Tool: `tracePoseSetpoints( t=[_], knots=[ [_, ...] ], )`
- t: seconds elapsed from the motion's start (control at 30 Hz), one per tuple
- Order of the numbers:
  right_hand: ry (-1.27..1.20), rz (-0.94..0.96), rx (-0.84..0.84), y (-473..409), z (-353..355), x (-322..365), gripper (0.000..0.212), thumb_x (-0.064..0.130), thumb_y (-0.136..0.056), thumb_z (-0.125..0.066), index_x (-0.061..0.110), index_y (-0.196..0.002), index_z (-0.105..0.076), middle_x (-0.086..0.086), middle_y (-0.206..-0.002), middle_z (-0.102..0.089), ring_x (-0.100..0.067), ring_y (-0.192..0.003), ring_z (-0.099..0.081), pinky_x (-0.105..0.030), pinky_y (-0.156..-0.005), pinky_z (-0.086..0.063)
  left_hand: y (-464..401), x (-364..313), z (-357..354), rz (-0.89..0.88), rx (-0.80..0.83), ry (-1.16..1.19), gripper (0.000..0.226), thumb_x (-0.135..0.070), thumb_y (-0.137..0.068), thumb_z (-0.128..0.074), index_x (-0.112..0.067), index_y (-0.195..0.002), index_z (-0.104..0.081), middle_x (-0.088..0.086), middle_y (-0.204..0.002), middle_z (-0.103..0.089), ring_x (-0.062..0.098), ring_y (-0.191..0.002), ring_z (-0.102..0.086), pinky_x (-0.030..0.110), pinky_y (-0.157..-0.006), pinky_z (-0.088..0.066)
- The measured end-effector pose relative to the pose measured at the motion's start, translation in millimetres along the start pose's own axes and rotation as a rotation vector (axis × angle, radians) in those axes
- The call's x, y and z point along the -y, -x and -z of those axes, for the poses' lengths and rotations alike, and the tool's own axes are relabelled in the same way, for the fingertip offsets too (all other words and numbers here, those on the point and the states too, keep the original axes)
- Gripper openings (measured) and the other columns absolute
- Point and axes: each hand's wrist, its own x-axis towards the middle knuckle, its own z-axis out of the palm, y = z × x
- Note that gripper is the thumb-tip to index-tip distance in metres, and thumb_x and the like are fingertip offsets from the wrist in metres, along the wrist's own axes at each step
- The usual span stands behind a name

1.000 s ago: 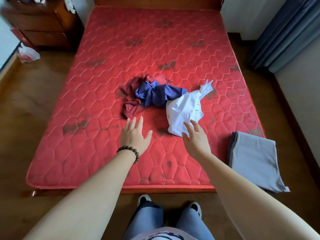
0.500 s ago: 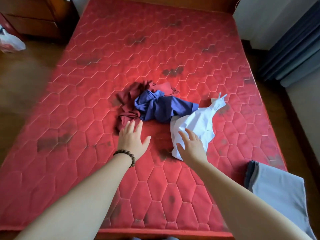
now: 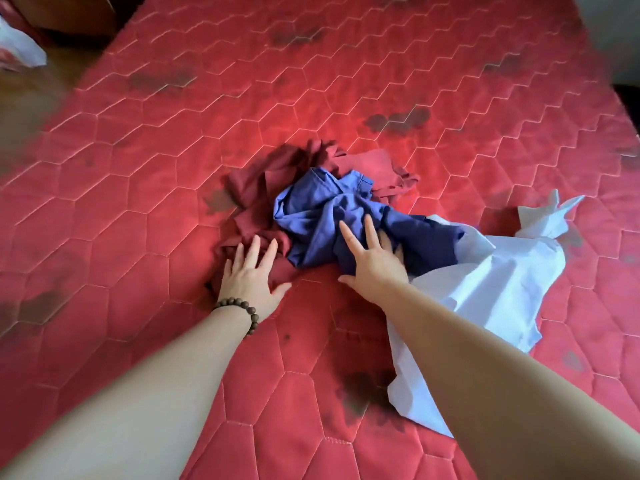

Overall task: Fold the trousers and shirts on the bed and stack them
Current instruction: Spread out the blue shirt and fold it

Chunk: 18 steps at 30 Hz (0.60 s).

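The bed (image 3: 138,168) is carrying three crumpled garments mid-mattress: white (image 3: 485,292), blue (image 3: 322,216) overlapping maroon (image 3: 256,188). Being tangled, lifting one is risking dragging another along. The right hand (image 3: 374,265) is lying on blue, the left hand (image 3: 249,275) on maroon, fingers spread, gripping nothing.

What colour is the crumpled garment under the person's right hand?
Blue: the garment under the right hand shows best in the head view.

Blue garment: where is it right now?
In the head view the blue garment lies crumpled mid-mattress, on the maroon garment and left of the white garment, with the right hand resting on it.
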Motion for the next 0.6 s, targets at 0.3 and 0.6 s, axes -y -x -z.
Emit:
tracePoseSetpoints(
  t=[0.3, 0.6],
  knots=[
    [-0.18, -0.03, -0.103, 9.6, -28.7, 17.7, 0.049, 0.017, -0.095, -0.039, 0.032, -0.142, -0.041, -0.007, -0.136, -0.053, -0.033, -0.118, -0.052, -0.037, -0.089, -0.044, 14.9, -12.2, -11.7, -0.14, -0.311, 0.17, 0.026, 0.006, -0.068, -0.078, 0.003, -0.093, -0.073, 0.023, -0.103, -0.07, 0.042, -0.097, -0.067, 0.048, -0.083, -0.054],
    [-0.12, 0.048, 0.111, 164.2, -63.1, 42.6, 0.061, 0.012, -0.093, -0.042, 0.031, -0.149, -0.028, -0.003, -0.154, -0.033, -0.02, -0.14, -0.029, -0.036, -0.116, -0.015, 177.7, -23.7, -11.2, -0.052, -0.032, 0.206, 0.012, -0.016, -0.079, -0.072, -0.005, -0.081, -0.068, 0.015, -0.087, -0.067, 0.036, -0.091, -0.064, 0.041, -0.076, -0.051]
  ],
)
